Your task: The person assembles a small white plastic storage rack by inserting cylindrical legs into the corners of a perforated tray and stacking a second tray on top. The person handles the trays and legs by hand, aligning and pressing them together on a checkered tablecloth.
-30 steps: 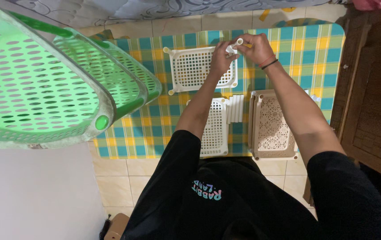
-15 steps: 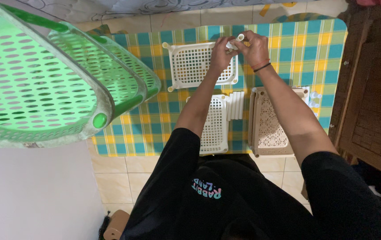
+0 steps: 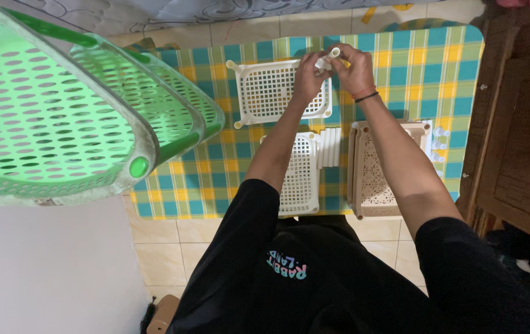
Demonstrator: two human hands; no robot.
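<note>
- Big green plastic basket with many holes [image 3: 60,117], close to the camera at the left, well apart from both hands.
- Checked cloth in yellow, blue and green [image 3: 438,68], spread flat under all the small things.
- White square plastic tray with a grid of holes [image 3: 271,93], flat on the cloth, with short pegs at its corners; right under the two hands at its far right corner.
- Beige plastic tray with a lacy pattern [image 3: 376,173], nearer the body, just beside a second white grid tray [image 3: 299,176] and a row of white pieces [image 3: 330,147].
- Left hand [image 3: 308,77], closed on the corner of the white square tray, touching the right hand.
- Right hand [image 3: 354,69], pinched shut around a small white plastic tube [image 3: 334,53].
- Small white plastic tube, between the fingertips of both hands, tilted, one end poking out the top, right over the corner peg; both hands equally near.
</note>
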